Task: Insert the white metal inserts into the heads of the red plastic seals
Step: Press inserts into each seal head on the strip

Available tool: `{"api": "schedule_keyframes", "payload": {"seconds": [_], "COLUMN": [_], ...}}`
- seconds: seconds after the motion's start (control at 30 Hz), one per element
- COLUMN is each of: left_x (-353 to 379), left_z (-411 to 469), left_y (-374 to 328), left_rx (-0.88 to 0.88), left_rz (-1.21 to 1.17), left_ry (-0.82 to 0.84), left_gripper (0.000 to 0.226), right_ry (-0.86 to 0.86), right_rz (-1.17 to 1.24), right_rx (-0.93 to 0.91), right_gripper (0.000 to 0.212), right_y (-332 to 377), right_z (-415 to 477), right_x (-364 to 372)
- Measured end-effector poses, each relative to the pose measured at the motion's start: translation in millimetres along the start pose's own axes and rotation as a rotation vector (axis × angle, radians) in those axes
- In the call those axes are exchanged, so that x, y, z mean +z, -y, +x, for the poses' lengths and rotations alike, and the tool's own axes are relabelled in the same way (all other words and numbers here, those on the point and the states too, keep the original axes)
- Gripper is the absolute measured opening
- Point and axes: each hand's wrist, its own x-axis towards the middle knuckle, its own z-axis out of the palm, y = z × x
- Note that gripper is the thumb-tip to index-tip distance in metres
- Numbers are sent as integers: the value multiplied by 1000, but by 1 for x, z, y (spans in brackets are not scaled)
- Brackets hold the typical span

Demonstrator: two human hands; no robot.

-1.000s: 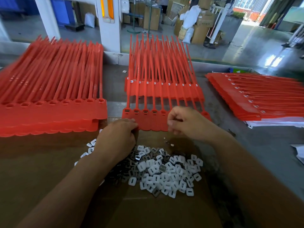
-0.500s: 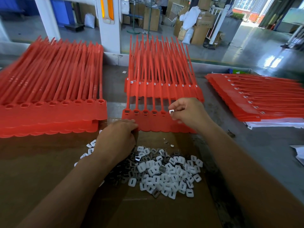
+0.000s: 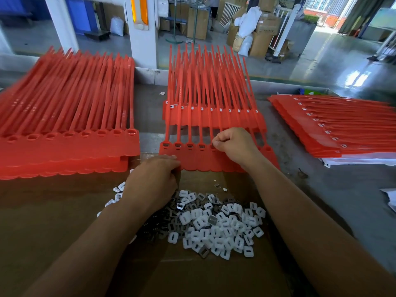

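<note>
A strip of joined red plastic seals (image 3: 192,160) lies in front of me on the table, tails pointing away. Several heads at its left end (image 3: 177,145) hold inserts. My right hand (image 3: 234,145) is curled with thumb and forefinger pressed down on the fifth head; the white insert it carried is hidden under the fingertips. My left hand (image 3: 157,181) grips the strip's near edge at its left corner. A loose pile of white metal inserts (image 3: 216,225) lies on the cardboard (image 3: 53,232) just below both hands.
A thick stack of red seals with empty heads (image 3: 64,146) sits at the left. Filled seals (image 3: 214,118) lie behind the working strip, and another stack (image 3: 342,129) lies at the right. White paper (image 3: 390,198) shows at the right edge.
My right hand lifted a white insert from near the strip's edge, moved it left and up, and now presses down on the fifth head. The left hand stayed put.
</note>
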Motion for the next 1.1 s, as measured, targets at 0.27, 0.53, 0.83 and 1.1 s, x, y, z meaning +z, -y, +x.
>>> {"api": "schedule_keyframes", "payload": {"seconds": [0.27, 0.53, 0.83, 1.1], "left_x": [0, 0, 1, 1], "left_z": [-1, 0, 0, 0], "left_y": [1, -1, 0, 0], "left_rx": [3, -4, -1, 2], "left_rz": [-7, -1, 14, 6], "left_ry": [-2, -4, -2, -1], "left_gripper": [42, 41, 42, 43], "right_ry": [33, -29, -4, 143], "right_rz": [-136, -56, -71, 13], "right_rx": [-63, 20, -27, -134], "right_gripper": [13, 17, 5, 10], "right_y": [-1, 0, -3, 3], "right_z": [3, 6, 5, -26], "right_x": [3, 5, 3, -23]}}
